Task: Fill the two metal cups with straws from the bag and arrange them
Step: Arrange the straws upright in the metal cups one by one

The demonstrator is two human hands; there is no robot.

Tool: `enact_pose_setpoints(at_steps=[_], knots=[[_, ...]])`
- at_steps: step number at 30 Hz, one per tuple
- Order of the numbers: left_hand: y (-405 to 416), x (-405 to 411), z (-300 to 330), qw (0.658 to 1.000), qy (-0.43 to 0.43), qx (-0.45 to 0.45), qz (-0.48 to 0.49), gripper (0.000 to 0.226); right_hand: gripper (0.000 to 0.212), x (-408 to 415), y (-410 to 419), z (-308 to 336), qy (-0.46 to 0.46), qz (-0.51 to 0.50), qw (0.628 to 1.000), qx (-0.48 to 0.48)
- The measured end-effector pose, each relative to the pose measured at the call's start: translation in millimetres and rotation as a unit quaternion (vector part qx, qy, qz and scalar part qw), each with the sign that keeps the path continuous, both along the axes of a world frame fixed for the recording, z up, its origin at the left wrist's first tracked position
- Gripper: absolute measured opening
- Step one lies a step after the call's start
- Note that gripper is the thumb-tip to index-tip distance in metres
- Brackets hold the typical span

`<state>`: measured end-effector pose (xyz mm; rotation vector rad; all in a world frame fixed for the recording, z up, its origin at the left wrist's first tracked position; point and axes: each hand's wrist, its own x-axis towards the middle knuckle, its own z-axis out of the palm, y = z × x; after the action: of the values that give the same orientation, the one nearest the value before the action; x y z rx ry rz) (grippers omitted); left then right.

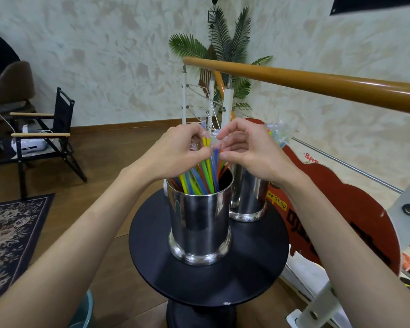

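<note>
On the round black table (pixel 223 275), two shiny metal cups stood side by side. Both hands hovered over the near cup (pixel 199 218), left hand (pixel 178 152) and right hand (pixel 249 150) each pinching the wrapped tops of the colourful straws (pixel 199 176) standing in it. More straws (pixel 278 134) poked out of the far cup (pixel 249 200).
</note>
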<state>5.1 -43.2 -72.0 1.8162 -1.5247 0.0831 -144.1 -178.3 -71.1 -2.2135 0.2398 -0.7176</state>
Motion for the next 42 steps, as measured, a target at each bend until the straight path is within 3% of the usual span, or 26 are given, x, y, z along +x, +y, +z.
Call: enact_pose_setpoints(at_steps=[14,18,22,27,34,42], knots=[[2.6,4.7,3.8,1.0,0.003,-0.006,-0.013,0.017,0.035,-3.4,-6.5,-0.3,0.03,0.02,0.999,-0.003],[2.7,5.1,4.2,1.0,0.001,-0.003,-0.024,0.016,0.021,-9.4,-1.6,5.8,0.057,0.069,0.995,0.042],[2.5,6.6,6.2,0.999,0.019,-0.01,-0.028,0.015,0.027,-5.3,1.3,3.5,0.049,0.061,0.993,0.085],[1.5,10.7,7.4,0.999,0.023,-0.017,-0.035,0.017,0.008,-1.0,-1.2,-2.1,0.039,0.07,0.997,0.008],[1.2,8.4,13.5,0.998,0.027,-0.043,-0.044,0.016,0.02,5.4,-2.3,-6.3,0.046,0.039,0.988,-0.141],[2.6,10.0,16.8,0.997,0.036,-0.052,-0.047,0.02,0.033,6.9,0.6,-5.0,0.056,0.027,0.975,-0.213]])
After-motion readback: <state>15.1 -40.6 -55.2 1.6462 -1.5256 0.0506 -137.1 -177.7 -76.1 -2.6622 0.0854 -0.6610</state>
